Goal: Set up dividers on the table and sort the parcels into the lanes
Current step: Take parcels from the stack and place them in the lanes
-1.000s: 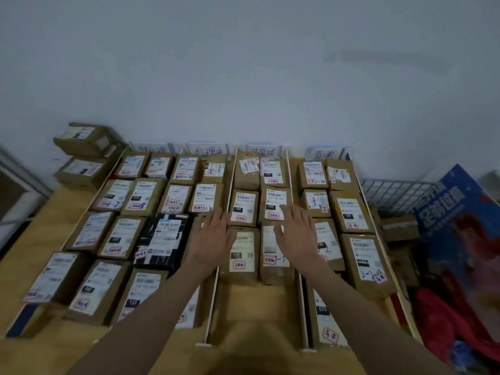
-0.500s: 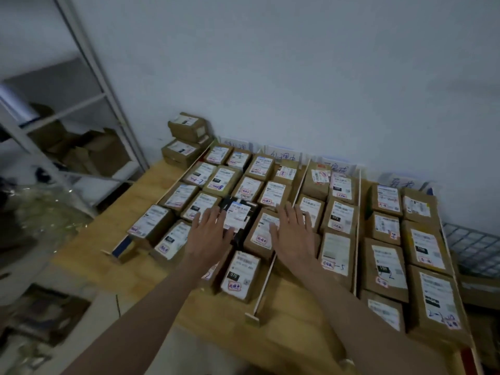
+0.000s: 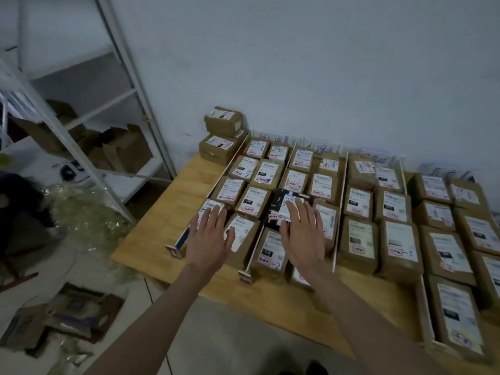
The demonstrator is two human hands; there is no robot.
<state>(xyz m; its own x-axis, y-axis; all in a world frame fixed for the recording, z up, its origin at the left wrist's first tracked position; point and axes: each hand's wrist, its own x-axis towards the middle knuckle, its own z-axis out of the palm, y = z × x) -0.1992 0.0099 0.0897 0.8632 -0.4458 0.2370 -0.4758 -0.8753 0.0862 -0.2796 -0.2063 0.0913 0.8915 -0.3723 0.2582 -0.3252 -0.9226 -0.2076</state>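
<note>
Mostly brown cardboard parcels (image 3: 359, 240) with white printed labels and red handwritten marks, one black parcel (image 3: 281, 209) among them, packed in rows across a wooden table (image 3: 173, 212). Split into lanes by thin white dividers (image 3: 340, 209) running from the wall toward the near edge, paper signs (image 3: 320, 148) standing at the far ends. Left hand (image 3: 209, 239) flat, fingers spread, over the nearest boxes of the leftmost lane; right hand (image 3: 303, 236) likewise splayed, gripping nothing, fingertips (image 3: 290, 205) on the black parcel's label. Two extra boxes (image 3: 220, 133) stacked outside the lanes at the far left corner. Metal shelving (image 3: 127, 77) to the left holding open cartons (image 3: 121, 150)
</note>
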